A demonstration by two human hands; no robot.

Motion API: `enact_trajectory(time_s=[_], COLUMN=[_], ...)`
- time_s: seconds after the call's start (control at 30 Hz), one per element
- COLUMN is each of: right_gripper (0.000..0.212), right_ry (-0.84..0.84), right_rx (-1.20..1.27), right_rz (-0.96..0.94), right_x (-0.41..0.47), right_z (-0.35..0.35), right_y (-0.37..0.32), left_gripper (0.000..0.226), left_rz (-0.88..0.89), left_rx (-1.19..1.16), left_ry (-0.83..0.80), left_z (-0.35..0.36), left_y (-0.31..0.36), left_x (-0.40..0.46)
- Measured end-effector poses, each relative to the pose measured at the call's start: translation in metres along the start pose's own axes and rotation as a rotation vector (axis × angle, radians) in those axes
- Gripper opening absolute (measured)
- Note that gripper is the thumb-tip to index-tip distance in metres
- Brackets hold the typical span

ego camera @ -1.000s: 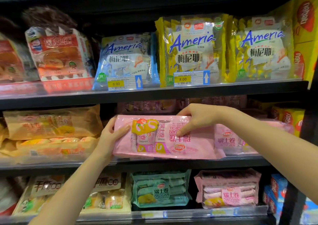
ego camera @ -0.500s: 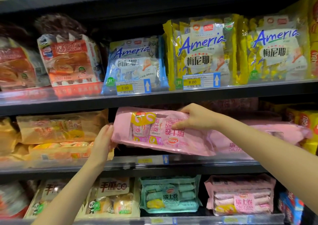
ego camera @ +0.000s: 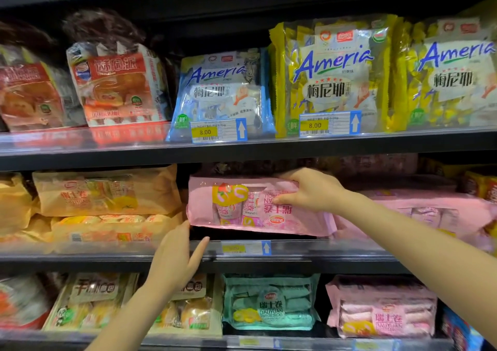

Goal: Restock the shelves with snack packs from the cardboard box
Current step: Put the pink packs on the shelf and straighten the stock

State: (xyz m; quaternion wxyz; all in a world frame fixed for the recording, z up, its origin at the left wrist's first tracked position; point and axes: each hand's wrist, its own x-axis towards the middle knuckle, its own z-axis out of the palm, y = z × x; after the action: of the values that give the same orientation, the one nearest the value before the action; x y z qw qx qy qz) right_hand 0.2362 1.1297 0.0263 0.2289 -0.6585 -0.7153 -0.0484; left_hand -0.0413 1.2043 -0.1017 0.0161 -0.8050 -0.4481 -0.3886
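A pink snack pack (ego camera: pixel 242 205) is held tilted and lifted above the middle shelf (ego camera: pixel 309 251), its far edge pushed in under the upper shelf. My right hand (ego camera: pixel 309 189) grips its top right edge, thumb on the front. My left hand (ego camera: pixel 174 259) hangs just below the pack's lower left corner, fingers apart, holding nothing. More pink packs (ego camera: pixel 419 211) lie flat to the right on the same shelf. The cardboard box is out of view.
Orange bread packs (ego camera: pixel 105 194) are stacked left of the pink pack. Above, blue (ego camera: pixel 223 95) and yellow Ameria bags (ego camera: pixel 330 73) stand behind price tags. The lower shelf holds a teal pack (ego camera: pixel 269 302) and a pink pack (ego camera: pixel 382 307).
The pink pack has risen and gone deeper into the shelf. My left hand let go of its left end and dropped below it. My right hand kept its hold.
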Motion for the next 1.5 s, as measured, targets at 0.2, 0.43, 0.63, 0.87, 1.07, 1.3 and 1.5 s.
enact_trajectory(time_s=[0.2, 0.43, 0.63, 0.87, 1.07, 1.3, 1.5], right_gripper=[0.056, 0.053, 0.059, 0.068, 0.092, 0.080, 0.071], right_ry=[0.049, 0.028, -0.003, -0.074, -0.155, -0.207, -0.160], right_rx=[-0.068, -0.188, -0.264, -0.386, -0.392, -0.374, -0.393], right_rz=[0.002, -0.030, -0.089, -0.145, -0.136, -0.121, -0.124], right_x=[0.000, -0.004, -0.004, -0.006, -0.015, -0.037, -0.035], right_z=[0.015, 0.032, 0.043, 0.041, 0.023, 0.014, 0.020], right_y=[0.005, 0.009, 0.009, 0.008, 0.013, 0.034, 0.032], left_gripper=[0.039, 0.070, 0.058, 0.058, 0.057, 0.088, 0.063], left_rz=[0.036, 0.029, -0.020, -0.008, -0.017, 0.007, -0.026], left_rx=[-0.009, 0.191, 0.205, 0.168, 0.020, 0.020, 0.069], left_ry=[0.029, -0.035, -0.076, -0.083, -0.006, -0.067, -0.121], left_z=[0.006, 0.007, 0.002, 0.000, -0.010, -0.016, -0.015], left_y=[-0.008, -0.013, -0.007, -0.005, 0.006, 0.012, 0.017], left_x=[-0.001, -0.001, 0.000, 0.000, 0.008, 0.029, 0.037])
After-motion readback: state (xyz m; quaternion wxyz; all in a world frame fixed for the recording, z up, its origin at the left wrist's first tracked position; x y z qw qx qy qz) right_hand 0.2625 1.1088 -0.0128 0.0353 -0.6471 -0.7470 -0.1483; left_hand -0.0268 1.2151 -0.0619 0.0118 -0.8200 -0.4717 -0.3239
